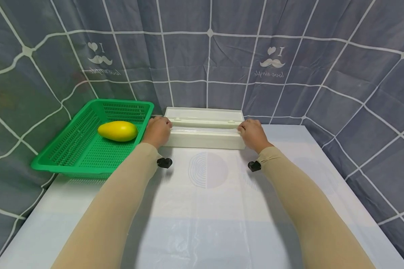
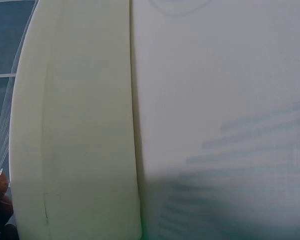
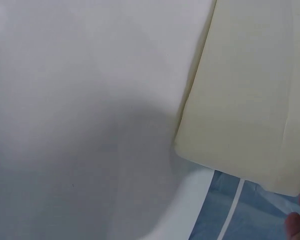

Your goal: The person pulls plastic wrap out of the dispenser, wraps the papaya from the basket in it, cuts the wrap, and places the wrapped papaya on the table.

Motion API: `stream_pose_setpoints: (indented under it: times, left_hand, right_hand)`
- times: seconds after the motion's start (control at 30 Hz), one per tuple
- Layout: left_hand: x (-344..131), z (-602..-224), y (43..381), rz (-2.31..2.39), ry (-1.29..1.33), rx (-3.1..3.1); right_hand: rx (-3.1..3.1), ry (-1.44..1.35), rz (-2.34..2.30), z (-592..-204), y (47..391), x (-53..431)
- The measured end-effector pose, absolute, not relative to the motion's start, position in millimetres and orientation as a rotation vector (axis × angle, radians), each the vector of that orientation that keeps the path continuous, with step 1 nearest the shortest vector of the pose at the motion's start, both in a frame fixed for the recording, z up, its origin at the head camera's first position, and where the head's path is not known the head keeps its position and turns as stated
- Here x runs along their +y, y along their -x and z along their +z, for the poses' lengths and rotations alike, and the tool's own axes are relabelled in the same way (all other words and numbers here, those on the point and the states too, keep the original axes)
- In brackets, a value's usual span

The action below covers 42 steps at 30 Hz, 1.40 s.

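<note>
A long white cling film dispenser point(image 1: 205, 141) stands at the back of the table, its lid point(image 1: 205, 113) raised. Clear cling film point(image 1: 204, 130) stretches along the opening between both hands. At the dispenser's left end, my left hand point(image 1: 157, 131) pinches the film; the left wrist view shows the film point(image 2: 4, 122) gathered at the fingertips point(image 2: 0, 186). My right hand point(image 1: 254, 134) is at the opposite end, thumb and fingers drawn together on the film's other corner. Only its fingertips point(image 3: 295, 225) appear in the right wrist view, beside the dispenser's end point(image 3: 240, 125).
To the left, a green plastic basket point(image 1: 87, 164) holds a yellow mango-like fruit point(image 1: 118, 131). A grey curtain with white lines point(image 1: 185, 56) hangs behind and along both sides. A pale patterned cloth point(image 1: 205, 201) covers the table.
</note>
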<state>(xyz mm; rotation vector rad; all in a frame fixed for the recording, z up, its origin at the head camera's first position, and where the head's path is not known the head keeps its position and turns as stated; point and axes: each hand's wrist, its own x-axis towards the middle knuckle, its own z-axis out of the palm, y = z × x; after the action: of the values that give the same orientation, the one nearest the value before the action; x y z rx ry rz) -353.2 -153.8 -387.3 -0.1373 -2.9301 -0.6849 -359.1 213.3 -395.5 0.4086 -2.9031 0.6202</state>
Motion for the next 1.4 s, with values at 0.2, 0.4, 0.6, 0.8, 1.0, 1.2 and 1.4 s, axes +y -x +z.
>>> stream_pose_setpoints:
  times: [0.2, 0.4, 0.6, 0.8, 1.0, 1.2, 1.4]
  left_hand:
    - [-152.2, -384.0, 351.2, -0.714, 0.132, -2.914]
    - [-152.6, -379.8, 351.0, -0.798, 0.137, -2.900]
    - [-153.1, -374.6, 348.2, -0.905, 0.134, -2.904]
    - [-152.8, -367.3, 342.0, -0.979, 0.120, -2.878]
    - [-153.7, -361.1, 337.9, -1.040, 0.132, -2.839]
    - [-154.9, -354.5, 332.4, -1.147, 0.125, -2.794]
    - [-157.8, -348.1, 327.7, -1.177, 0.168, -2.799]
  right_hand:
    - [-2.904, -0.391, 0.627, -390.5, 354.9, 214.2]
    - [-2.872, -0.402, 0.631, -386.4, 353.1, 215.1]
    - [-2.814, -0.422, 0.665, -383.1, 352.1, 217.4]
    - [-2.794, -0.396, 0.699, -379.1, 350.7, 217.3]
    - [-2.781, -0.382, 0.738, -373.6, 347.2, 217.3]
    - [-2.761, -0.362, 0.766, -368.3, 341.5, 215.9]
    - [-2.737, -0.347, 0.814, -365.5, 336.9, 216.4]
